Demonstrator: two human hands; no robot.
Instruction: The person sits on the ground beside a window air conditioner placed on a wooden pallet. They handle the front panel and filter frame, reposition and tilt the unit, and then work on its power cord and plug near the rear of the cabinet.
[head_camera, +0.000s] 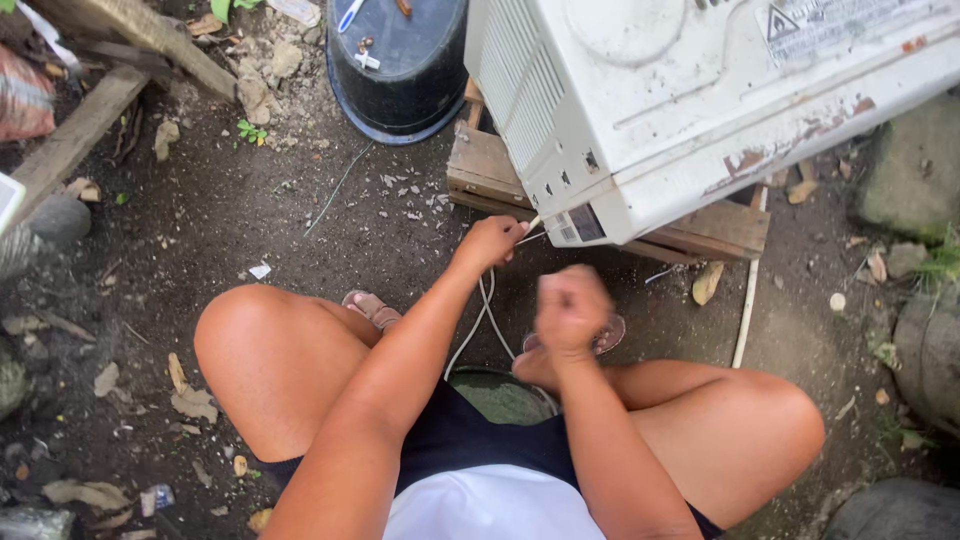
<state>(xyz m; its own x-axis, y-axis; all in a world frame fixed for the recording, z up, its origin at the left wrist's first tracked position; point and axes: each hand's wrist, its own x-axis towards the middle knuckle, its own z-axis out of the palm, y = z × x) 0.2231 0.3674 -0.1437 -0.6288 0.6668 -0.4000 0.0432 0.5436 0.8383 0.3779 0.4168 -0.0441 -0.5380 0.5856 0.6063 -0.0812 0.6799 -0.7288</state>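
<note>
A white cord is trailing from the lower corner of the air conditioner, which is sitting on a wooden pallet, down between the person's knees. The unit is overhanging the pallet, so a hard tug is risking tipping it. The left hand is pinching the cord near the corner, fingers pressed together. The right hand is blurring as a closed fist; I cannot tell what it is holding.

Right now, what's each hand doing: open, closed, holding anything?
Left hand: closed, pinching a thin stick-like tool at the white air-conditioner unit.
Right hand: closed fist, blurred; contents cannot be told.
</note>
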